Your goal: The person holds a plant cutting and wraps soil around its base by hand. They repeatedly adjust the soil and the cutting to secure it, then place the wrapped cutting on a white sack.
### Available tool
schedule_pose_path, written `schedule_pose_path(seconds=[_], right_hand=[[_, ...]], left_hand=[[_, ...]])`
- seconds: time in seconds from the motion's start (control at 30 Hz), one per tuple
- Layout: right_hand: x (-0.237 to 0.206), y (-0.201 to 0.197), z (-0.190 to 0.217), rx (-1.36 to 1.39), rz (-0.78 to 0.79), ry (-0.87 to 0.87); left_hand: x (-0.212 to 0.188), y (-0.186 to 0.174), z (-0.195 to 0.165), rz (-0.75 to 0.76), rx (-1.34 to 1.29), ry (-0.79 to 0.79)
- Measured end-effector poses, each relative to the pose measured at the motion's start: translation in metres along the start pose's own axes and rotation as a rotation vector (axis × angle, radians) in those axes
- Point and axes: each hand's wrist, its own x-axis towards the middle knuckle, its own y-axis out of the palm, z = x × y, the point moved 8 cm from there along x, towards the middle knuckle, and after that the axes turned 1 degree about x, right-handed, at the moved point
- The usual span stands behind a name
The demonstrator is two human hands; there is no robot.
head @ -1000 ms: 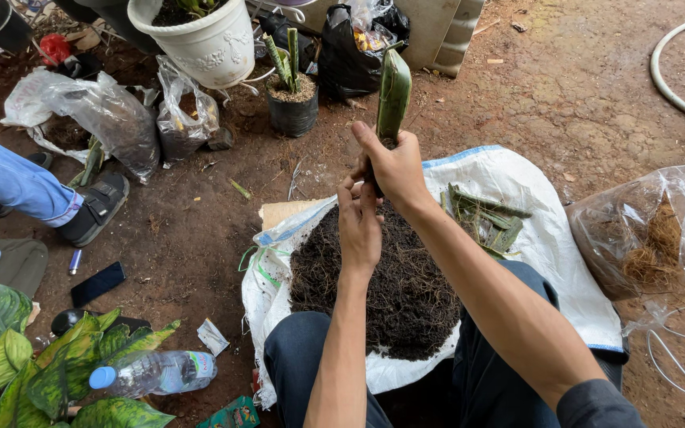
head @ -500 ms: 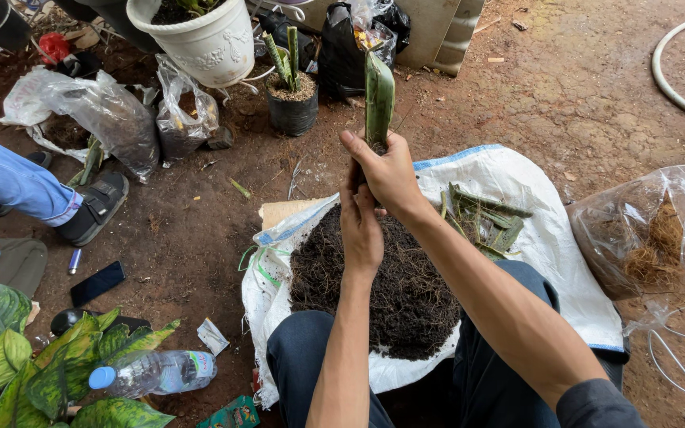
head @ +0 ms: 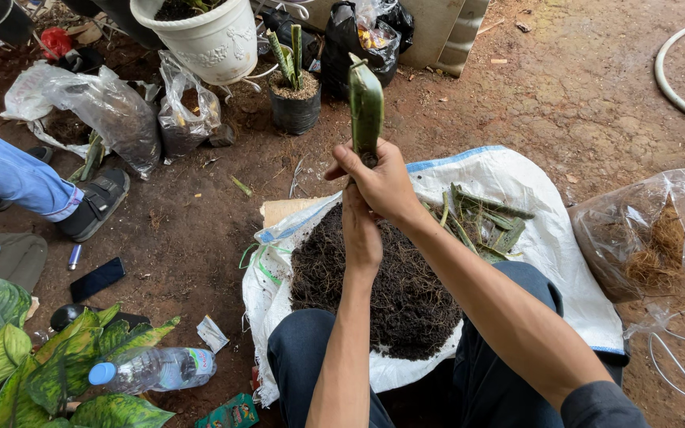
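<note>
While the right hand (head: 382, 184) closes its fingers firmly around the base of a stiff, sword-shaped green leaf cutting (head: 365, 107), the blade stands upright above a mound of dark, crumbly, fibrous soil (head: 374, 281). The cutting is smooth and mottled, its top edge cut ragged. Just below, the left hand (head: 361, 234) presses close under the right one; its fingers curl inward near the foot of the cutting, but whether they grip anything cannot be told, since the right hand hides them.

The soil lies heaped on a white woven sack (head: 517, 198) with a blue stripe along its edge, spread over the person's lap and the reddish earthen ground. More narrow green leaf cuttings (head: 481, 222) lie loosely piled on the sack, beside the soil on its far right side.

To the right sits a crinkled clear plastic bag (head: 660, 238) holding brown stringy coconut fibre. Farther off stand a small black pot (head: 295, 107) with upright green blades and a round white plastic planter (head: 208, 40). At lower left, a clear plastic water bottle (head: 152, 368) with a blue cap lies on its side next to broad, speckled glossy leaves (head: 17, 357). Another person's blue-trousered leg and dark sandal (head: 93, 202) rest at the left.
</note>
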Motion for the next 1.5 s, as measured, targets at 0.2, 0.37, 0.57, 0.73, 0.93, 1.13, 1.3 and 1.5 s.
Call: schedule_pose_path(seconds=[0.2,0.37,0.57,0.73,0.93,1.13,1.3,1.5], right_hand=[[-0.007,0.009,0.024,0.178,0.287,-0.039],[-0.013,0.008,0.019,-0.003,0.422,0.0],[-0.004,0.0,-0.007,-0.019,0.233,0.108],[0.001,-0.017,-0.004,0.062,0.096,0.033],[-0.006,-0.013,0.001,0.059,0.05,0.012],[-0.009,-0.016,-0.005,0.007,0.003,0.063],[-0.008,-0.027,-0.006,0.033,-0.036,0.035],[-0.012,-0.042,0.011,-0.06,-0.096,0.044]], left_hand=[[0.001,-0.008,0.008,0.054,-0.15,0.078],[-0.001,-0.009,0.016,0.106,-0.169,-0.034],[-0.004,-0.013,0.011,0.176,0.156,-0.026],[-0.007,-0.009,0.005,0.202,0.289,0.018],[-0.013,-0.005,0.002,0.236,0.602,-0.082],[-0.011,-0.002,-0.011,0.217,0.601,-0.007],[-0.008,-0.002,-0.015,0.159,0.634,0.0],[-0.004,0.006,-0.018,0.131,0.538,-0.036]])
